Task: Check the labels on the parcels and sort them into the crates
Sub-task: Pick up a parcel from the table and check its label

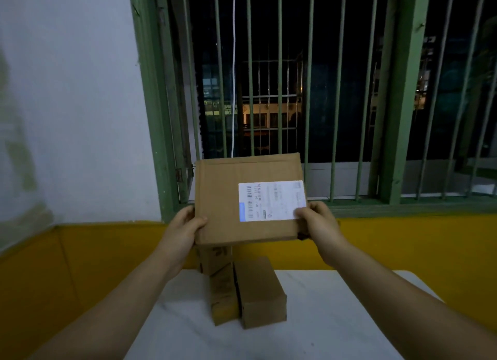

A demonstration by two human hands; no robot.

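A flat brown cardboard parcel (228, 198) is held up in front of me, its broad face turned toward the camera. A white shipping label (271, 199) with barcodes sits on the right half of that face. My left hand (183, 229) grips the parcel's lower left edge, thumb on the front. My right hand (318, 222) grips the lower right corner, thumb lying on the label's corner. Below, two more brown parcels lie side by side on the white table (336, 319): a narrow one (222, 292) on the left and a wider one (259, 289) on the right. No crate is in view.
The white table stands against a wall with a yellow lower band (94, 252). Behind it is a green-framed window with vertical green bars (309, 91), dark outside. A white wall (67, 91) fills the left.
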